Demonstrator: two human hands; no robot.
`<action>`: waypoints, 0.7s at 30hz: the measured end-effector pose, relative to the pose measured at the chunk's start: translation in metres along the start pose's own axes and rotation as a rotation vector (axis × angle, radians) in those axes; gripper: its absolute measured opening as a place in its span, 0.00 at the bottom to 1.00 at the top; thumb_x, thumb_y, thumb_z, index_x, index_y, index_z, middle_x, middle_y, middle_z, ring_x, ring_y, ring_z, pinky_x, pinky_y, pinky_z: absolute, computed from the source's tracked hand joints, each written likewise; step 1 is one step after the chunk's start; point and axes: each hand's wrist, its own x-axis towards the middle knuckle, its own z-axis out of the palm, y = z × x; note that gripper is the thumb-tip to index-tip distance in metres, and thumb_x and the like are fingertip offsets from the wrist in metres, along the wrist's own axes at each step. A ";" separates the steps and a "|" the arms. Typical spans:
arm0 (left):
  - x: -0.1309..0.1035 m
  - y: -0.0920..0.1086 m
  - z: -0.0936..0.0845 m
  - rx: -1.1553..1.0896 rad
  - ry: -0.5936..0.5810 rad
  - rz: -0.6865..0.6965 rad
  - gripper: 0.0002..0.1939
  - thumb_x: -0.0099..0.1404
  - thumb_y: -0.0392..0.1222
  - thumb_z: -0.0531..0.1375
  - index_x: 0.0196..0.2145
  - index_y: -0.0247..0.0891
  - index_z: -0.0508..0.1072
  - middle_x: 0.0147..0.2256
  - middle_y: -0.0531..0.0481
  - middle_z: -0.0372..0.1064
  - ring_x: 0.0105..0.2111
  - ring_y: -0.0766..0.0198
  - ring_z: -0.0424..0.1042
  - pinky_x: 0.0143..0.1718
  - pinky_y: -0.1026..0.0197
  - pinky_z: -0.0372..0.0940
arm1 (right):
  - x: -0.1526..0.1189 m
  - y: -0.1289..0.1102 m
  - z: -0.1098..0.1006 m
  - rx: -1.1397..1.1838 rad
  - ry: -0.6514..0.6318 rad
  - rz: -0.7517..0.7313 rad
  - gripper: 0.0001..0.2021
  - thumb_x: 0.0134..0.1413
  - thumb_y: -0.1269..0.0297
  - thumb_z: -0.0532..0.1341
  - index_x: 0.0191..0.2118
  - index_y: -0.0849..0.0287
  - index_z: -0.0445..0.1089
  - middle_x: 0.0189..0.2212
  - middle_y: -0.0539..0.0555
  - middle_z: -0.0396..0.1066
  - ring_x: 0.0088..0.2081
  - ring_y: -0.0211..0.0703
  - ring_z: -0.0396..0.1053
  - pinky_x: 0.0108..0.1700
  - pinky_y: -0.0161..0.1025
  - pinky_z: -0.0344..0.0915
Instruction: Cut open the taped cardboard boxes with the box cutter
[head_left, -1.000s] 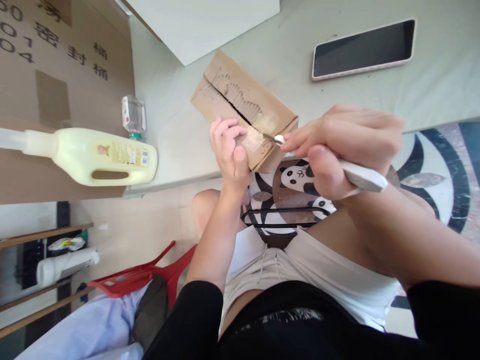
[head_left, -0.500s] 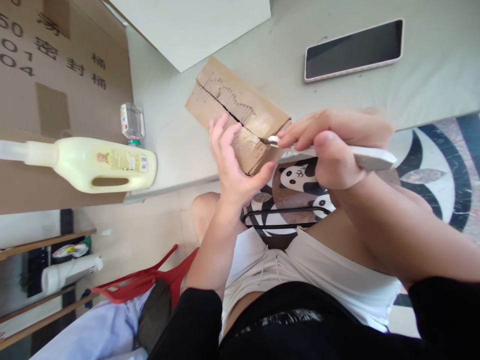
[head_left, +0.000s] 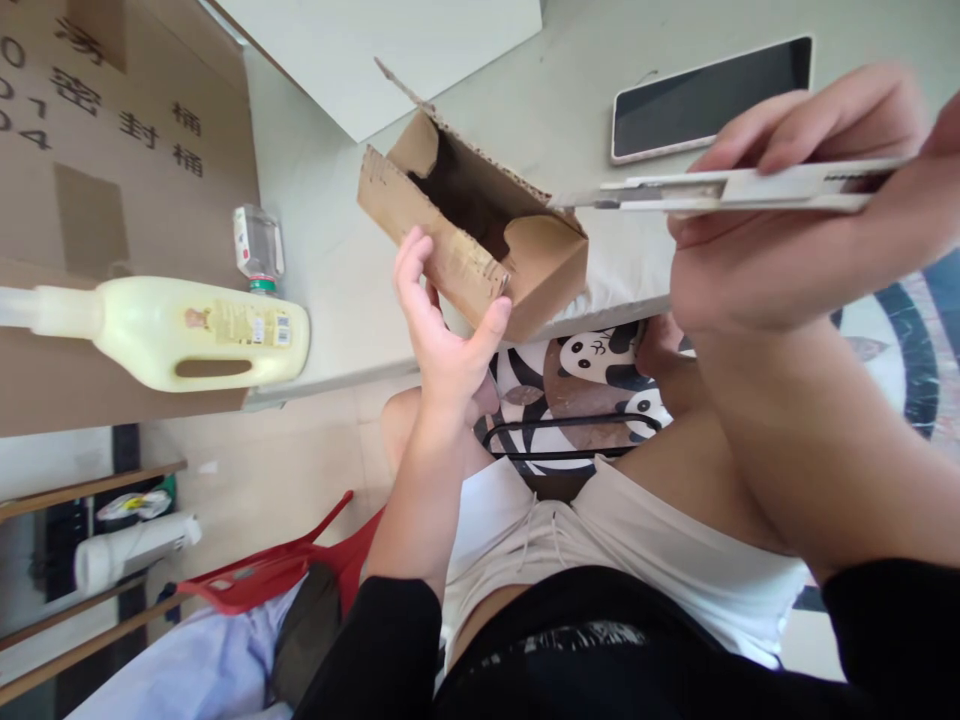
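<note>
A small brown cardboard box (head_left: 551, 285) sits on the pale tabletop with its top flaps parted and its dark inside showing. My left hand (head_left: 450, 335) grips the near flap, thumb at the flap's corner and fingers along its outer face. In my right hand (head_left: 787, 230) is a white utility knife (head_left: 757, 188), held level with its blade pointing left. The blade tip is by the far flap's right end; whether it touches the cardboard I cannot tell. What lies within the box is too dark to make out.
A phone (head_left: 675, 115) lies behind the knife. On the left are a pale yellow pump bottle (head_left: 157, 330), a small clear bottle (head_left: 261, 250) and a large printed carton (head_left: 150, 225). A white panel (head_left: 390, 50) stands at the back. A red chair (head_left: 255, 575) is at lower left.
The box's top flaps have come apart and stand raised. My right hand has lifted the knife off the seam, up and to the right. My left hand has shifted slightly left.
</note>
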 end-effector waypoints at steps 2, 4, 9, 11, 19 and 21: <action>0.002 -0.005 -0.002 -0.005 0.011 -0.011 0.40 0.60 0.68 0.62 0.62 0.51 0.55 0.66 0.42 0.51 0.72 0.48 0.48 0.68 0.44 0.59 | 0.013 0.002 0.003 0.225 0.245 0.084 0.26 0.67 0.53 0.29 0.27 0.54 0.55 0.22 0.51 0.53 0.18 0.36 0.57 0.19 0.37 0.51; 0.005 -0.010 -0.003 -0.006 0.044 -0.004 0.40 0.59 0.70 0.62 0.61 0.50 0.55 0.64 0.41 0.54 0.71 0.48 0.51 0.68 0.44 0.58 | 0.024 0.011 0.005 0.288 0.310 0.301 0.27 0.66 0.53 0.26 0.25 0.53 0.53 0.18 0.49 0.45 0.16 0.38 0.53 0.16 0.37 0.47; 0.018 -0.020 -0.008 0.002 0.194 -0.006 0.34 0.61 0.65 0.61 0.58 0.49 0.57 0.61 0.41 0.59 0.67 0.49 0.59 0.67 0.44 0.60 | 0.021 0.037 0.015 0.007 0.282 0.500 0.19 0.67 0.48 0.42 0.32 0.53 0.58 0.15 0.46 0.56 0.15 0.37 0.56 0.15 0.35 0.46; 0.027 -0.028 -0.010 -0.014 0.252 0.002 0.31 0.63 0.61 0.61 0.57 0.48 0.58 0.59 0.41 0.61 0.65 0.50 0.64 0.64 0.45 0.63 | 0.014 0.041 0.018 -0.105 0.136 0.428 0.10 0.59 0.54 0.57 0.37 0.55 0.65 0.22 0.49 0.69 0.21 0.38 0.67 0.19 0.34 0.54; 0.059 -0.077 -0.024 -0.077 0.487 0.045 0.26 0.66 0.50 0.58 0.58 0.46 0.56 0.62 0.43 0.57 0.66 0.54 0.60 0.72 0.49 0.50 | 0.002 0.047 0.032 -0.823 -0.510 0.264 0.29 0.51 0.61 0.64 0.61 0.56 0.68 0.53 0.60 0.73 0.46 0.57 0.75 0.46 0.53 0.73; 0.061 -0.086 -0.031 -0.090 0.515 0.049 0.26 0.67 0.52 0.58 0.58 0.47 0.56 0.62 0.44 0.56 0.66 0.54 0.60 0.72 0.49 0.51 | 0.001 0.052 0.037 -0.897 -0.574 0.252 0.29 0.51 0.59 0.64 0.61 0.58 0.69 0.54 0.62 0.72 0.48 0.60 0.73 0.49 0.56 0.73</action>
